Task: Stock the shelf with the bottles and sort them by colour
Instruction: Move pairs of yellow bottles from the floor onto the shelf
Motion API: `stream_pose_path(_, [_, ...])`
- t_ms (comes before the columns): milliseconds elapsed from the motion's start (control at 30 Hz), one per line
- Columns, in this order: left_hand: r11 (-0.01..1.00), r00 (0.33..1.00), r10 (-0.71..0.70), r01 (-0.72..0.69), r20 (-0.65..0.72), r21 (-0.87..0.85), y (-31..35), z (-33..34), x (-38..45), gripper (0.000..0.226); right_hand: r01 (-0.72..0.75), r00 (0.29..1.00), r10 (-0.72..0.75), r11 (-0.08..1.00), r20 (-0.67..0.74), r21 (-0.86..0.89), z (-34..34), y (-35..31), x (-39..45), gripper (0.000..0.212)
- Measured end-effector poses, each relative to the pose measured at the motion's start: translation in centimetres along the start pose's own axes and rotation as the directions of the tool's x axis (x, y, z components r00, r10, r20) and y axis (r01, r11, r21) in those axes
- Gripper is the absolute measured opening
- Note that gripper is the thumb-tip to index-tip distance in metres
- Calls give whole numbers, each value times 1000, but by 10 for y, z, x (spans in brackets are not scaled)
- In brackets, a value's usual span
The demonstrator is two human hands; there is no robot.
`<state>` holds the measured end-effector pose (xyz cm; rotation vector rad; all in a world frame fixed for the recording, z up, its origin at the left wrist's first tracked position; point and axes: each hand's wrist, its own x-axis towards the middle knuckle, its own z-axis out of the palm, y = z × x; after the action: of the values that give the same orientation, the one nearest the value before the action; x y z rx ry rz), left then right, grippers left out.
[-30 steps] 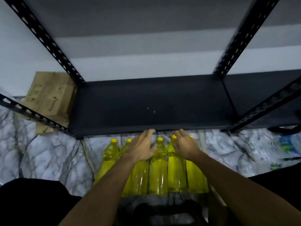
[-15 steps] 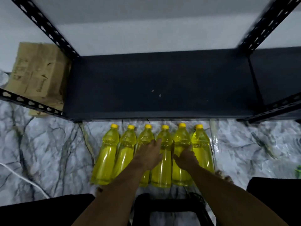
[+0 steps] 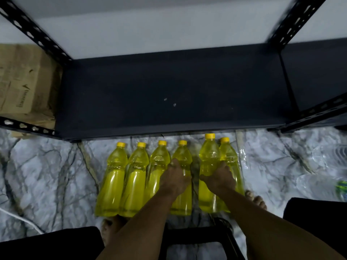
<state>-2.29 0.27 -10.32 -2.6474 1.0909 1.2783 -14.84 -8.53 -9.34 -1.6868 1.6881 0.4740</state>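
Note:
Several yellow bottles with yellow caps stand in a row on the marble floor (image 3: 47, 175) just in front of the black shelf (image 3: 169, 94). My left hand (image 3: 175, 180) grips the fourth bottle from the left (image 3: 183, 156) around its middle. My right hand (image 3: 218, 178) grips the fifth bottle (image 3: 209, 152), which sits higher than its neighbours, with a gap opened between it and the fourth. A sixth bottle (image 3: 230, 156) stands right beside it. The shelf board is bare apart from a few pale specks.
A cardboard box (image 3: 24, 79) leans at the left behind the shelf's perforated post. Clear plastic wrap and a green-labelled item (image 3: 340, 186) lie on the floor at right. A white cable (image 3: 28, 221) runs at lower left. A black stool (image 3: 197, 241) and bare toes are below my arms.
Both hands came back from the shelf edge down onto the bottles and closed round them. The fifth bottle has risen above the row and shifted right.

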Motion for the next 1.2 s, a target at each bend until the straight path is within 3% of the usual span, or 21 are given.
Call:
stream_pose_path(133, [979, 988, -154, 149, -23, -140, 15, 19, 13, 101, -15, 1000, 17, 997, -21, 80, -15, 4, -4, 102])
stream_pose_path(200, [979, 985, -167, 160, -45, -127, 18, 23, 16, 106, -10, 1000, 11, 997, -14, 74, -19, 4, -6, 102])
stream_pose_path(300, [987, 985, -156, 152, -71, -61, 20, 24, 18, 101, 19, 1000, -18, 997, -11, 73, -24, 2, -9, 100])
stream_pose_path(433, [952, 965, -260, 250, -36, -178, 19, 18, 23, 100, 69, 998, -67, 993, -20, 100, -26, -2, -13, 95])
stream_pose_path(633, [955, 973, -231, 221, -28, -199, 6, 5, 12, 102, 134, 991, -132, 988, -32, 81, -32, -9, -19, 91])
stream_pose_path(767, [930, 978, -163, 109, -127, -350, 3, -16, -1, 112, 219, 975, -214, 973, -62, 71, -43, -13, -29, 88])
stream_pose_path(867, [919, 963, -112, 6, -247, -394, 9, -42, -17, 105, 295, 953, -280, 943, -113, 152, -58, -18, -39, 89])
stream_pose_path(1000, [948, 941, -58, -52, -333, -313, 25, -87, -49, 81, 352, 931, -336, 929, -140, 113, -88, -29, -58, 85])
stream_pose_path(1200, [927, 848, 74, -252, -525, -277, 43, -155, -107, 68, 487, 855, -454, 868, -251, 91, -140, -50, -95, 69])
